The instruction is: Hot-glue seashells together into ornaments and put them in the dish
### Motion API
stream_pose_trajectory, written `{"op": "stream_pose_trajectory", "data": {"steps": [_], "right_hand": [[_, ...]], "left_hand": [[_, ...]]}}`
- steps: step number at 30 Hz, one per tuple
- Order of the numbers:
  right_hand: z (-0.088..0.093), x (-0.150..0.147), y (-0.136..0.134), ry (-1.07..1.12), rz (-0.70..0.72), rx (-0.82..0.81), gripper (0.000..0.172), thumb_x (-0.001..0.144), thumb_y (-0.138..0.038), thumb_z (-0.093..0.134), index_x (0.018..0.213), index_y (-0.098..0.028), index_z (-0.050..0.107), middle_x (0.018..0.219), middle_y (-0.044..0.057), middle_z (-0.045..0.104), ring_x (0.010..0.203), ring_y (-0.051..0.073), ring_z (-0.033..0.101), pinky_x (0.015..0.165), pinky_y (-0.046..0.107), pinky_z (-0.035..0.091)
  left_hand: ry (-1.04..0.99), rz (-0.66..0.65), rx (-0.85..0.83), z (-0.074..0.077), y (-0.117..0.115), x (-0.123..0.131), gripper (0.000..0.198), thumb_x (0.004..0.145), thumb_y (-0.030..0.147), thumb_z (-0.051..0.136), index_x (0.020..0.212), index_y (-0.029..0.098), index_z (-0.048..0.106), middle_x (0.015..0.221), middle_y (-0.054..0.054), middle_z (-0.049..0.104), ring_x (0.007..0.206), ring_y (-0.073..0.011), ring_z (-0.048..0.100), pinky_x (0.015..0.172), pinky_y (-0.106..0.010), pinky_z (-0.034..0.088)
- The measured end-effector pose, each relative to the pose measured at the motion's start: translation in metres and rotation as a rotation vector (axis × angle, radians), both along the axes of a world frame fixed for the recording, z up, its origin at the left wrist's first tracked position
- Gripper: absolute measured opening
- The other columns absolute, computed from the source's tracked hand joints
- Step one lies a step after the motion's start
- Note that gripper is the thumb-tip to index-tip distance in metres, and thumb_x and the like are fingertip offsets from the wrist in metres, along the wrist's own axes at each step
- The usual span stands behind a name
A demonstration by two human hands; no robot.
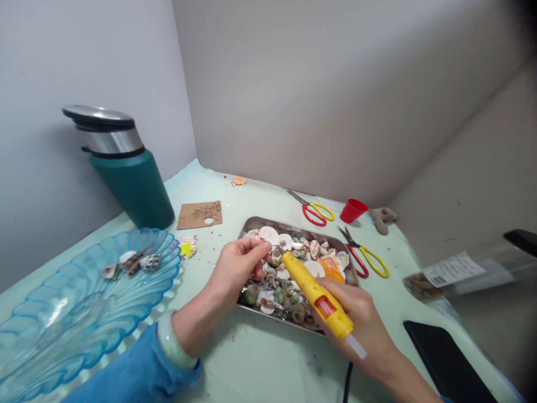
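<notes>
- The right hand [361, 313] is wrapped around the yellow glue gun [310, 285], with its fingers partly hidden behind it.
- The left hand [239, 266] has its thumb and finger pinched together. Something tiny may be between them, but it is too small to tell.
- The two hands are apart, one on each side of the shiny metal tray [300, 231].
- The tray sits on the tabletop [260, 364] and is full of shells [279, 295]. The front part of the glue gun is up over those shells.
- The glue gun is long and lies on a slant. Its thin nose points away and to the left. Its back end, with a pale glue stick [356, 346] poking out, points to the right and back toward the person.
- So the nose aims at the pinched tips of the left hand. Those tips are just to the left of it, and I cannot tell if they touch.
- The left hand is nearer to the nose, and the right hand is nearer to the back end. How well the nose lines up with that pinch seems to matter most.
</notes>
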State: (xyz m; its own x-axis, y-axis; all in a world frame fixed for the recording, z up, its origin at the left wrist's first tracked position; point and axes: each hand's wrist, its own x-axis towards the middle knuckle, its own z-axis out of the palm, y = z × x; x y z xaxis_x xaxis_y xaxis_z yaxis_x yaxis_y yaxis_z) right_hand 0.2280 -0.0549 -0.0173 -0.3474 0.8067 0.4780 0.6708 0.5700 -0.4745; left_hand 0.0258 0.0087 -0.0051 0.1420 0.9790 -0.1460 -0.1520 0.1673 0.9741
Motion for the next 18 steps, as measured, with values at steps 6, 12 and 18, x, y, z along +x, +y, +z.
{"op": "stream_pose_trajectory", "data": {"steps": [6,12,18], "right_hand": [[-0.0001,-0.0009,0.0009,0.003,-0.005,-0.014,0.008,0.087,-0.018,0.051,0.081,-0.018,0.057,0.068,0.001,0.062,0.055,0.012,0.055,0.052,0.023,0.041],[0.0024,-0.0020,-0.0003,0.010,-0.033,-0.027,0.009,0.087,-0.019,0.052,0.081,-0.018,0.058,0.071,0.002,0.065,0.056,0.013,0.057,0.052,0.023,0.041],[0.0020,-0.0036,-0.0011,-0.004,0.000,-0.032,0.012,0.088,-0.020,0.050,0.079,-0.018,0.057,0.066,0.001,0.062,0.053,0.012,0.054,0.051,0.023,0.041]], "left_hand": [[0.000,0.004,-0.004,0.0002,-0.0002,0.0015,0.026,0.075,0.035,0.067,0.067,0.012,0.058,0.044,0.004,0.051,0.039,-0.0043,0.042,0.044,-0.016,0.032],[0.006,0.030,0.001,0.0022,-0.0014,0.0015,0.026,0.072,0.036,0.068,0.065,0.013,0.060,0.043,0.004,0.051,0.039,-0.0048,0.042,0.044,-0.017,0.033],[0.002,0.025,0.000,0.0017,-0.0006,0.0017,0.027,0.070,0.037,0.070,0.064,0.012,0.061,0.048,0.003,0.055,0.039,-0.0045,0.042,0.043,-0.018,0.032]]}}
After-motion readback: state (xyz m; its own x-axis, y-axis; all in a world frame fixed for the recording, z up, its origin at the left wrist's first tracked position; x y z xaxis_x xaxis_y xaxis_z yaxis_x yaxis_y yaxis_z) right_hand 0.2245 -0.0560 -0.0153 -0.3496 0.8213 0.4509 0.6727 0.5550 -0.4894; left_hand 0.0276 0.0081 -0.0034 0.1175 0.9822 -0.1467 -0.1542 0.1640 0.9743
